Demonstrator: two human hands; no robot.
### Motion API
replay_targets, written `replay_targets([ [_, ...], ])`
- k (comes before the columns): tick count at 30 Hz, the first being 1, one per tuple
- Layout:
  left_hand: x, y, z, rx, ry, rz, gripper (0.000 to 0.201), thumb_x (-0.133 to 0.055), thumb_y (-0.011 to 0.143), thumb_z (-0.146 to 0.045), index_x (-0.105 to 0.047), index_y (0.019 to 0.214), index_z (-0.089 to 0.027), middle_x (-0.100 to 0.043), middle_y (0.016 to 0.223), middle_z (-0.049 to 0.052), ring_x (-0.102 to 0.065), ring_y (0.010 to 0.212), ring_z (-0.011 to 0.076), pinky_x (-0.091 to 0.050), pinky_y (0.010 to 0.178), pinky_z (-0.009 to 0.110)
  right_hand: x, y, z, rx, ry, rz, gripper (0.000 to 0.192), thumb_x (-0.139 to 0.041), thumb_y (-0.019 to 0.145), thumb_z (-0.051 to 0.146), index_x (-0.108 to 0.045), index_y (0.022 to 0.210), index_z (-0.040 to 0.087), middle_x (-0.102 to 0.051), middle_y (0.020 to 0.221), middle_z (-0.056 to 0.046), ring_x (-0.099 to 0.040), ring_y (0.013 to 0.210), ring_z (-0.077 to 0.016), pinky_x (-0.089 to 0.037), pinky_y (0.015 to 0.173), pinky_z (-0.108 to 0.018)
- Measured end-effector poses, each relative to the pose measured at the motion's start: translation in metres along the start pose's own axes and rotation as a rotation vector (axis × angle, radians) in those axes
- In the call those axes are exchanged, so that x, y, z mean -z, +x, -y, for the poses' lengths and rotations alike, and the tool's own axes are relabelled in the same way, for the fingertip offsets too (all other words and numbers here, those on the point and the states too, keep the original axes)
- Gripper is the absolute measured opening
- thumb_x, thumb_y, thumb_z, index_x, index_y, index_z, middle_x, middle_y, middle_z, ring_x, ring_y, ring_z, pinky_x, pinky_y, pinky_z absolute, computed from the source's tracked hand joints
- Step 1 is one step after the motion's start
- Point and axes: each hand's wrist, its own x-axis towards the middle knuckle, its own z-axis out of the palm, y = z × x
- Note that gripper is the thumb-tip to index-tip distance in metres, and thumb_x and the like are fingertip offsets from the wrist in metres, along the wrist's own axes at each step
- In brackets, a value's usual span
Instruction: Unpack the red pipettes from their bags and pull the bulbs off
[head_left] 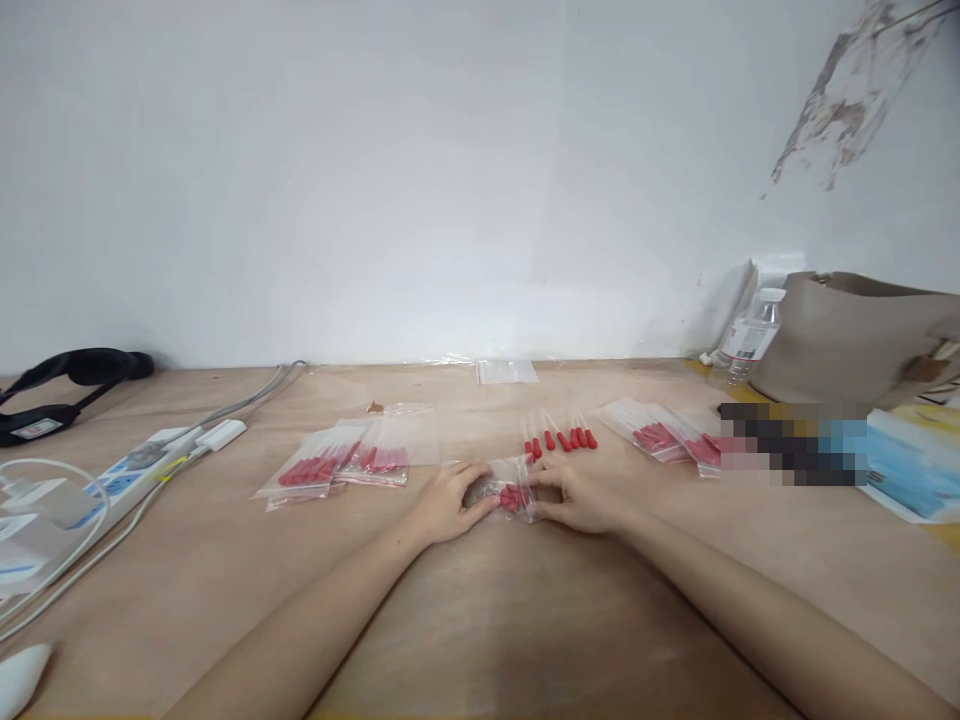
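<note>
— What do the hands hold?
— The left hand (448, 505) and the right hand (574, 497) both pinch a small clear bag (504, 488) with red-tipped pieces inside; it lies on the table (480, 620) between them.
— And around it?
— Loose red-capped droppers (561, 438) lie just behind the right hand. Filled bags (341, 464) sit to the left, more bags (667, 436) to the right, a power strip (124, 475) far left, a water bottle (752, 335) far right.

No text can be read; the water bottle (752, 335) label is too blurred.
</note>
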Motion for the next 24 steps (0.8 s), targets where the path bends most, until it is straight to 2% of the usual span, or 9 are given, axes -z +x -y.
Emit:
replay_targets([
  [4,-0.003,-0.001,0.001,0.001,0.02,-0.017,0.037,-0.048,0.081,-0.041,-0.051,0.111,-0.019,-0.059,0.107,0.007,-0.056,0.095,0.0203,-0.044,0.083,0.032,-0.006,0.006,0.005,-0.04,0.071,-0.008,0.034,-0.065,0.067,0.041,-0.064,0.095,0.023,-0.059,0.089,-0.002,-0.052,0.084,-0.0157,-0.04,0.075,-0.026],
  [8,-0.002,-0.001,0.001,-0.004,0.006,-0.006,0.036,-0.048,0.082,-0.04,-0.051,0.111,-0.019,-0.059,0.106,0.007,-0.056,0.092,0.0193,-0.044,0.081,0.031,-0.016,0.013,0.007,-0.138,0.065,-0.055,0.023,-0.065,0.066,0.037,-0.064,0.082,0.02,-0.06,0.079,-0.001,-0.052,0.075,-0.0147,-0.04,0.067,-0.025],
  [12,0.001,0.0,0.001,-0.003,-0.008,0.011,0.035,-0.048,0.082,-0.04,-0.051,0.11,-0.02,-0.059,0.106,0.006,-0.056,0.094,0.0191,-0.044,0.081,0.031,-0.022,0.017,0.008,-0.261,0.104,-0.068,0.021,-0.066,0.062,0.033,-0.058,0.073,0.017,-0.056,0.067,0.001,-0.049,0.061,-0.0112,-0.036,0.054,-0.021],
  [16,0.001,-0.001,0.001,0.0,-0.025,0.01,0.037,-0.05,0.081,-0.04,-0.05,0.113,-0.021,-0.058,0.109,0.005,-0.055,0.097,0.0192,-0.043,0.084,0.032,-0.028,0.017,0.004,-0.309,0.305,-0.074,0.018,-0.063,0.065,0.026,-0.053,0.077,0.017,-0.053,0.062,0.004,-0.046,0.055,-0.0083,-0.034,0.049,-0.019],
  [21,0.0,-0.003,0.004,0.024,-0.02,0.008,0.041,-0.051,0.08,-0.042,-0.049,0.115,-0.021,-0.057,0.111,0.006,-0.053,0.099,0.0205,-0.042,0.085,0.033,-0.029,0.018,0.004,-0.355,0.609,-0.122,0.018,-0.059,0.069,0.023,-0.05,0.083,0.017,-0.057,0.068,0.002,-0.053,0.058,-0.0086,-0.041,0.051,-0.02],
  [24,0.0,-0.003,0.005,0.013,-0.029,0.024,0.041,-0.05,0.081,-0.042,-0.048,0.116,-0.021,-0.057,0.111,0.005,-0.053,0.1,0.0202,-0.041,0.086,0.033,-0.022,0.017,0.007,-0.507,0.741,-0.121,0.017,-0.059,0.07,0.023,-0.05,0.083,0.017,-0.057,0.062,0.003,-0.055,0.052,-0.0087,-0.042,0.046,-0.019],
])
